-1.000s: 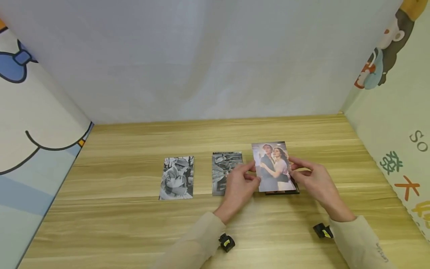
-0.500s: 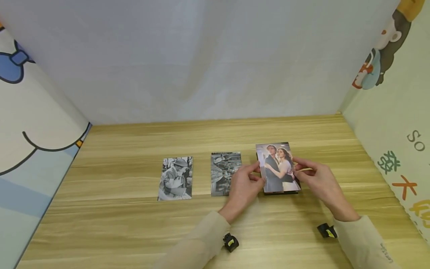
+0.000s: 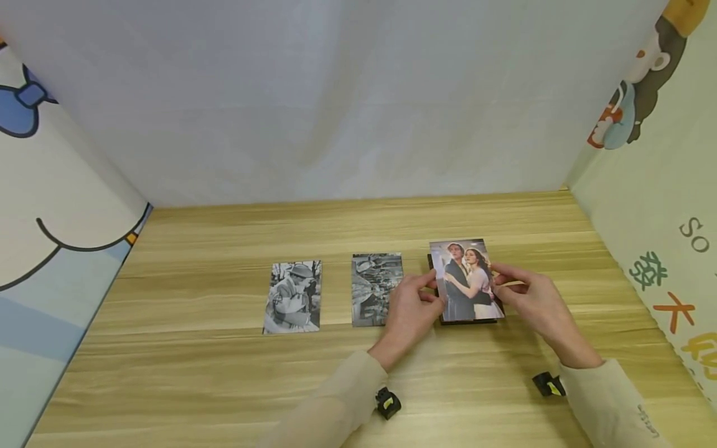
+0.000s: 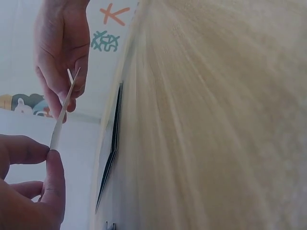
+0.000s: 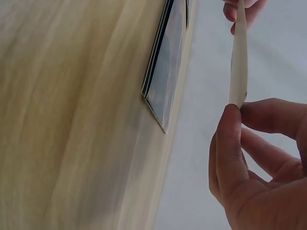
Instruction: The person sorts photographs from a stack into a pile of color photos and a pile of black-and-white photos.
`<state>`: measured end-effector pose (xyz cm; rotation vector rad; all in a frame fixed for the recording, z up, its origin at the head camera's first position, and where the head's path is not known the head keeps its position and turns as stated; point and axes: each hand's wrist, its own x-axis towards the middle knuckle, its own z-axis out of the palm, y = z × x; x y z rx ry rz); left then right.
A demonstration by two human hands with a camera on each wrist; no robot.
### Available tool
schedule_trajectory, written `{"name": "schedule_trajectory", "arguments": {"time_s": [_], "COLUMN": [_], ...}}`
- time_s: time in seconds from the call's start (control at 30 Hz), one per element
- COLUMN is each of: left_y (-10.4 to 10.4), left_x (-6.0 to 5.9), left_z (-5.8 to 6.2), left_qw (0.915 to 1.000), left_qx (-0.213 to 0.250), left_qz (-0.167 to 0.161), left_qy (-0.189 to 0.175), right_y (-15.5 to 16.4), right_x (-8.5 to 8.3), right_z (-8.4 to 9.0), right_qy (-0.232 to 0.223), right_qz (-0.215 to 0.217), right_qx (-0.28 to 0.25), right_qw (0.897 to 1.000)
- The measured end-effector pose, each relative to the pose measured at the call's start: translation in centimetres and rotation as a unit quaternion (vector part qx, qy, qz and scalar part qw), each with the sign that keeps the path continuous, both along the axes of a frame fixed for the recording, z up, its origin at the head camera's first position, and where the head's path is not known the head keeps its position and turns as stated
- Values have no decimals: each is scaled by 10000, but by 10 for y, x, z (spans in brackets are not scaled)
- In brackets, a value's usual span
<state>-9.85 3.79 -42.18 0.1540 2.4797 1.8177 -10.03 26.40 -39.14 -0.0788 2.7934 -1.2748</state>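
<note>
On the wooden tabletop (image 3: 224,367) lie two black-and-white photos (image 3: 292,297) and a dark stack (image 3: 469,320). Just above the stack, the left hand (image 3: 411,311) and right hand (image 3: 534,302) pinch a colour photo (image 3: 466,280) by its side edges.

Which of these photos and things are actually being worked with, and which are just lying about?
In use:
colour photo, pinched by left hand and right hand
dark stack beneath it

Lying about:
black-and-white photo
second grey photo
wooden table
</note>
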Motion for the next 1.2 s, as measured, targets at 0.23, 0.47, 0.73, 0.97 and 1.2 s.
{"name": "schedule_trajectory", "arguments": {"time_s": [0.23, 0.47, 0.73, 0.97, 1.2], "left_y": [1, 3, 2, 3, 4], "left_x": [-1, -2, -6, -9, -11], "left_z": [-2, -5, -7, -6, -9], "left_qw": [9998, 9991, 9972, 9955, 9933], "left_qx": [-207, -409, -685, -857, -1060], "left_qz": [-12, -112, -299, -401, -468], "left_qy": [38, -58, 8, -54, -57], "right_y": [1, 3, 5, 6, 4], "right_x": [-1, -3, -8, -12, -14], "right_z": [-3, -5, -10, -13, -14], "right_qy": [-62, -123, -170, -309, -402], "right_qz": [45, 110, 230, 311, 346], "right_qx": [34, 69, 154, 193, 232], "right_qw": [10000, 9998, 9995, 9989, 9983]}}
